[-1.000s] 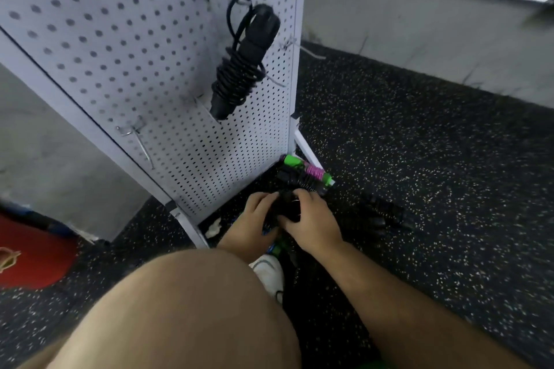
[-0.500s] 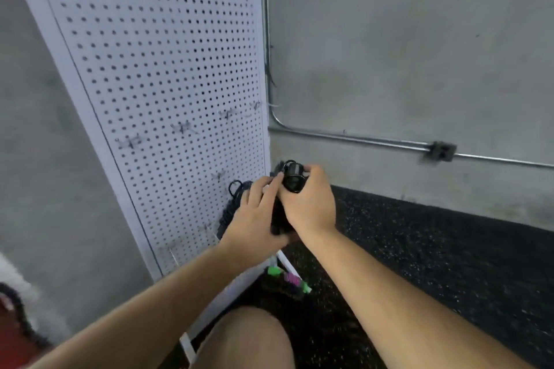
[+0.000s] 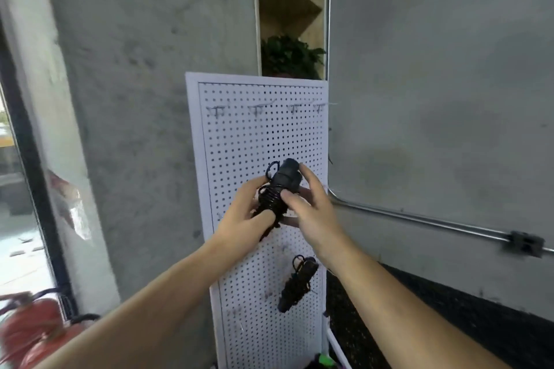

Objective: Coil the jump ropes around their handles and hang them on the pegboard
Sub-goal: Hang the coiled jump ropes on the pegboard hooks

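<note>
A black jump rope [image 3: 280, 189], coiled around its handles, is held up in front of the middle of the white pegboard [image 3: 239, 141]. My left hand [image 3: 244, 216] grips its coiled lower part, thumb across the coil. My right hand [image 3: 308, 207] pinches the upper part just below the round handle caps, fingers spread. A small rope loop sticks up beside the caps. A second coiled black jump rope [image 3: 298, 283] hangs on a hook lower on the board. Several bare metal hooks [image 3: 256, 109] line the board's top row.
A grey concrete wall with a metal conduit [image 3: 419, 219] runs to the right. Shelves with a potted plant [image 3: 289, 55] stand behind the board. A red fire extinguisher [image 3: 33, 329] is at the bottom left. A green handle tip [image 3: 325, 359] shows on the floor by the board's foot.
I have risen from the floor, and both hands have carried the coiled black rope up from beside the board's lower part to in front of its middle. My right fingers have spread.
</note>
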Demonstrator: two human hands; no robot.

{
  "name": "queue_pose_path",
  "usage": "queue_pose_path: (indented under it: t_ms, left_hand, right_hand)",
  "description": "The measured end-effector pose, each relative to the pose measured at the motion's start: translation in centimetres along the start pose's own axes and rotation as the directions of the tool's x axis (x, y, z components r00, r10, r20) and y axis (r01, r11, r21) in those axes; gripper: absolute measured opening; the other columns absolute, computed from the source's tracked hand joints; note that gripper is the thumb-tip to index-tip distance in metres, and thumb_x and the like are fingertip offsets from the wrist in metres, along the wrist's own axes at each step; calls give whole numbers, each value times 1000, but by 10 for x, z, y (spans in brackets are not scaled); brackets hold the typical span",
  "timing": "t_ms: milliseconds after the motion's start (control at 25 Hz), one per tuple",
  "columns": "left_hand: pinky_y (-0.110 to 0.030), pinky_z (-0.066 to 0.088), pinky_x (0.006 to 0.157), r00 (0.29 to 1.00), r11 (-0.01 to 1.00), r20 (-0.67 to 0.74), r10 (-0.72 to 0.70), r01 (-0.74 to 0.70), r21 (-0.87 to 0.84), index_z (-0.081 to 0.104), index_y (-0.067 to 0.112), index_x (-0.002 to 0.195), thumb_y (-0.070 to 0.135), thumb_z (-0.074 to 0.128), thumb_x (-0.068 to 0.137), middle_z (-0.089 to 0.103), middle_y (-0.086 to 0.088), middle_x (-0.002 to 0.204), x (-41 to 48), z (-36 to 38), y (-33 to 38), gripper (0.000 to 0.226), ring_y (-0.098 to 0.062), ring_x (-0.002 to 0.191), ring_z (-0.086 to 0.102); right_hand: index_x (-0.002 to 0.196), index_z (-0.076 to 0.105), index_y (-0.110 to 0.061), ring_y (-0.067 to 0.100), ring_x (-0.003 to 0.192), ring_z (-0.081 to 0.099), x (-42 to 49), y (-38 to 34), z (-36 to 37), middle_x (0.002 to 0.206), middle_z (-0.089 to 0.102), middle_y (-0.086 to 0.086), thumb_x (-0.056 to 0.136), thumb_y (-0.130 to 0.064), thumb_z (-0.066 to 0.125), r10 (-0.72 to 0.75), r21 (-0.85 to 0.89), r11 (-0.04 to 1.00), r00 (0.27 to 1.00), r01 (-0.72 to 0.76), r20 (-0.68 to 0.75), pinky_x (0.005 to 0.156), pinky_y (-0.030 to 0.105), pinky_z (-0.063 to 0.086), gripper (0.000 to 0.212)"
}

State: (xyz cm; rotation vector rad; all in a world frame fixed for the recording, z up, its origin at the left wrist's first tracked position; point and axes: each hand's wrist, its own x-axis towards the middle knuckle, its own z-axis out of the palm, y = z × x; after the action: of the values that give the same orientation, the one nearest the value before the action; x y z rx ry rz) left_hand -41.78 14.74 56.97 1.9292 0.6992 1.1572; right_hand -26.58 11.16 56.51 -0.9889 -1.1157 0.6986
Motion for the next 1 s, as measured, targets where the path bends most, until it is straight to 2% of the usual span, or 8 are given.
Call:
queue_pose_path:
  t_ms: [160,280,440,560,760,840,920,1000]
  left_hand:
    - [-33,56,91,994,994,-58,90,-87,67,44,42,144,24,53,84,45,24,139,12,-40,22,63,2,121,53]
    - [-31,52,102,979,973,-112,171,-150,173,36,40,150,16,62,92,41,30,142,24,-57,36,69,11,127,44]
    - [-17,47,99,943,934,-172,284,-232,272,37,36,151,15,67,92,45,26,138,43,-68,53,70,10,124,48]
    - [-8,46,89,922,926,-211,324,-263,272,40,33,150,16,67,91,46,30,132,55,-77,67,66,14,114,51]
    - [-14,50,90,916,932,-249,314,-248,263,43,32,147,23,67,90,44,31,130,70,-85,69,63,15,115,50]
    - [-12,48,90,927,936,-247,282,-209,285,43,32,148,25,66,90,43,27,137,72,-86,57,63,13,117,51]
    - [-17,47,97,941,932,-216,261,-187,311,40,29,150,23,63,91,40,23,144,73,-87,41,64,7,123,50]
    - [-11,42,95,947,912,-170,271,-197,359,40,28,150,17,59,93,40,19,145,72,-87,28,62,10,124,47]
  right_hand:
    - [142,43,-47,8,93,73,15,-22,39,129,60,-7,93,-23,71,-66,10,998,996,67,-63,85,42,62,61]
    - [134,47,-46,0,86,72,26,-42,65,116,61,-19,94,-22,70,-160,1,987,982,160,-102,86,39,61,52]
    - [142,50,-32,-9,79,69,39,-68,85,107,58,-24,95,-22,69,-232,-6,972,961,234,-153,79,26,61,52]
    - [142,52,-31,-4,85,70,52,-82,94,112,60,-21,93,-26,72,-284,-10,958,944,286,-168,82,31,62,53]
    - [135,55,-40,7,107,65,78,-80,101,127,58,-5,87,-43,72,-290,-108,955,940,274,-179,89,37,60,51]
    - [138,52,-38,2,105,61,84,-71,100,129,58,-4,88,-41,71,-279,-183,951,948,250,-151,88,25,56,53]
    - [143,48,-37,-5,96,57,86,-61,102,131,57,-2,89,-39,71,-241,-242,948,963,207,-121,73,5,47,58]
    - [147,43,-36,-12,90,52,88,-53,106,133,54,0,90,-35,72,-228,-291,937,969,191,-98,63,-2,41,64]
